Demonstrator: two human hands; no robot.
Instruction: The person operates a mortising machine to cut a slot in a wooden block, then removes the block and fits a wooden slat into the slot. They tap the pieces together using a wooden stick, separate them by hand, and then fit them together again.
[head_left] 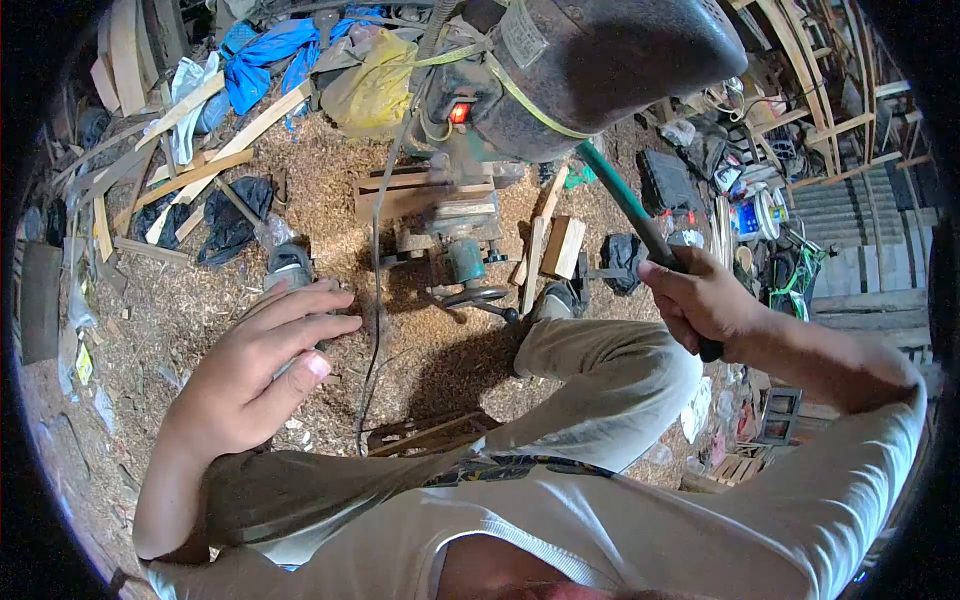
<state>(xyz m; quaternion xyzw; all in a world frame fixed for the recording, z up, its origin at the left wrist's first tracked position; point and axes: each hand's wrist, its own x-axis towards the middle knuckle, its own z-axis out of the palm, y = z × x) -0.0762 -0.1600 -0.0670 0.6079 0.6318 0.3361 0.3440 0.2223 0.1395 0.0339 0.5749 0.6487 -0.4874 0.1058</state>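
1. Fingers point(690, 290) of the right hand point(705, 305) wrap tight around the black grip of the green feed lever point(625, 205), right of centre in the frame.
2. From that fist the lever's long axis runs up and to the left, slanting toward the drill press head point(590, 60) that fills the top centre, where a red switch light point(459, 112) glows.
3. At left of centre, the left hand point(250, 375) hovers with its fingers extended and lying loosely together, thumb tucked beneath; something small and grey may sit under them, but whether they pinch it cannot be told.
4. Between the two hands, below the motor, sit the green column and the table with a wooden block point(415, 190); this lies up and to the right of the left hand, which is the nearer one.
5. A black cable point(377, 270) hangs down past the left fingertips.
6. Sawdust floor point(330, 170), loose planks point(190, 180) and blue cloth point(265, 50) fill the upper left.
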